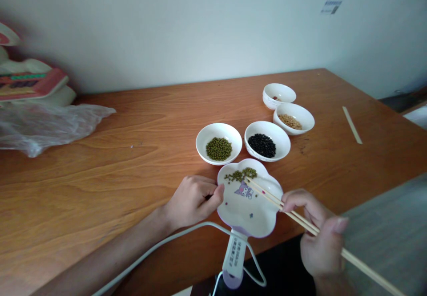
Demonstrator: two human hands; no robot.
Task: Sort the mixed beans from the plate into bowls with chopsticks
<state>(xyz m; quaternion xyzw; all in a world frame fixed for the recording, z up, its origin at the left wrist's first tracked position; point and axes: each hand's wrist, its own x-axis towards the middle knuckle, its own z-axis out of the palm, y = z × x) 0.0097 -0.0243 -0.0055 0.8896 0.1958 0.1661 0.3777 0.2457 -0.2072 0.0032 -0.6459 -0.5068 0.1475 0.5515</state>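
Observation:
A flower-shaped white dish with a purple rim and a handle (263,213) lies at the table's front edge. My left hand (195,200) is closed at its left rim, thumb and curled fingers pinching the edge. In my right hand (320,236) is a pair of wooden chopsticks (298,216), their tips down among green mung beans (239,175) at the dish's far side. Whether a bean sits between the tips is too small to tell. Just behind the dish stand a white bowl of mung beans (218,129) and a white bowl of black beans (283,147).
Farther back are a bowl of pale beans (307,121) and a bowl with a few reddish bits (286,90). A chopstick sleeve (352,125) lies at the right. Crumpled plastic (63,124) and a toy-like object (36,82) stand left. A white cable (160,244) crosses the dish's handle.

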